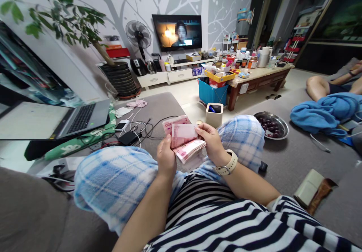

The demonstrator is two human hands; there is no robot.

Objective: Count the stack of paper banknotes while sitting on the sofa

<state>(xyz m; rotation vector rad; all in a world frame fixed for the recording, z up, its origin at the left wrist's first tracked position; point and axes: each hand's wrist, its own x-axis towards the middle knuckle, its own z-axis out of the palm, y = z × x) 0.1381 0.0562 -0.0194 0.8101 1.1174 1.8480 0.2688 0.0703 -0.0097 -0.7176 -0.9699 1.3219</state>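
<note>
Subject seated, knees raised under blue-checked pyjama trousers [113,180]. Stack of red banknotes [183,140], apparently renminbi, held over the lap between both hands, notes fanned and skewed, not squared. Left hand [166,157]: closed narrow on the lower part of the stack, back of the hand toward the viewer, fingertips hidden behind the paper. Right hand [211,140], white-strapped smartwatch [226,164] on the wrist: curled over the stack's right side, pinching the upper notes. Note count cannot be made out; the hands and the overlap hide most edges, and denomination is only partly legible.

Left of the hands on the grey sofa: black power adapter [128,138] among tangled cables [141,125], and an open laptop [85,118], its screen cut off by the frame. Right of the right knee: steel plate [283,125] of dark fruit [268,125], kind unclear through the blur. Far right, a second person's bare leg [318,88], near a crumpled blue cloth [325,112], partly out of frame.
</note>
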